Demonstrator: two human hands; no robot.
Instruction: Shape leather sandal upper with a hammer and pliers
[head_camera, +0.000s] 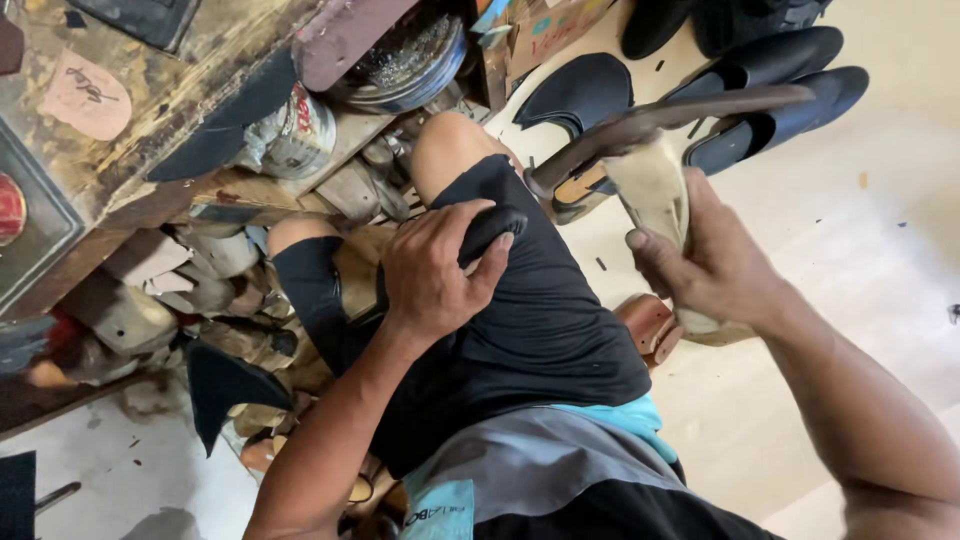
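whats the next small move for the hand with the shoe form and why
Probably lower it toward the lap. The right hand holds the pale shoe form raised off the thigh, a dark upper draped over its top, while the left hand grips a black tool handle on the thigh, apart from it. Closing that gap seems sensible.
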